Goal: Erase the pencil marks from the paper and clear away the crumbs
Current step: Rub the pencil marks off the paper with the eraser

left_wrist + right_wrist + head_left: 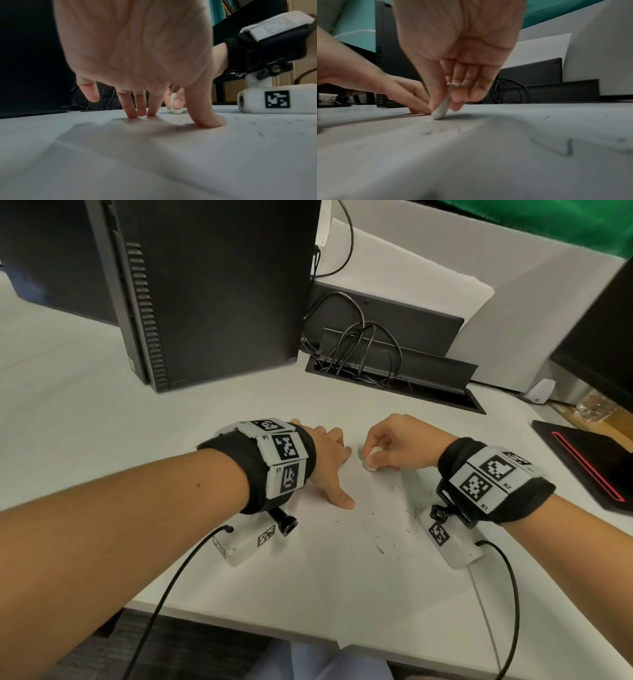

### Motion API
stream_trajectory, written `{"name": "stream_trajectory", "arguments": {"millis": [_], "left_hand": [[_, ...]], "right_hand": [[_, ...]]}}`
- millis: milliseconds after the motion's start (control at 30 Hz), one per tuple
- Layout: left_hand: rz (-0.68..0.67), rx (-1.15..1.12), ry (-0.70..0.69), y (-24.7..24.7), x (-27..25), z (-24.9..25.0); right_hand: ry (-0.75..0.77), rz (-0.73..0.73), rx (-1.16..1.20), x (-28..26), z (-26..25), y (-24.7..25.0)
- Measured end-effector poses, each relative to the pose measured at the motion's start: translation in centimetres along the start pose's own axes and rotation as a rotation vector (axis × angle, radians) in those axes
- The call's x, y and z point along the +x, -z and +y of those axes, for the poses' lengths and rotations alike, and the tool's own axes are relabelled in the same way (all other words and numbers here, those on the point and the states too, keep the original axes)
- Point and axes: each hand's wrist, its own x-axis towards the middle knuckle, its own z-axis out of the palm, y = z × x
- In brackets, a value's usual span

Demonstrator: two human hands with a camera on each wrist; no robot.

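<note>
White eraser [371, 459] rubs paper [342, 559] near left hand [329, 460].

White eraser [371, 459] on white paper [342, 570] (grey zigzag pencil marks [563, 148]), black computer tower [212, 285].

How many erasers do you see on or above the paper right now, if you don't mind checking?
1. The white eraser is pinched in the right hand, its tip on the paper just right of the left hand. Others may be hidden behind the wrists.

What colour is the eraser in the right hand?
White; the eraser, pinched by the right hand, shows best in the head view.
</note>
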Motion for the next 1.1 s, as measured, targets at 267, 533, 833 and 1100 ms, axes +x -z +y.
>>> {"name": "stream_trajectory", "arguments": {"millis": [267,533,833,1100], "left_hand": [[-0.008,0.007,0.000,0.1,0.0,0.0],[-0.013,0.024,-0.001,0.2,0.0,0.0],[-0.010,0.015,-0.004,0.1,0.1,0.0],[-0.004,0.015,-0.002,0.0,0.2,-0.1]], "right_hand": [[-0.016,-0.023,0.082,0.2,-0.2,-0.1],[-0.031,-0.022,0.089,0.1,-0.3,-0.2],[-0.029,-0.034,0.097,0.2,-0.4,-0.5],[-0.087,0.106,0.141,0.0,1.3,0.5]]}}
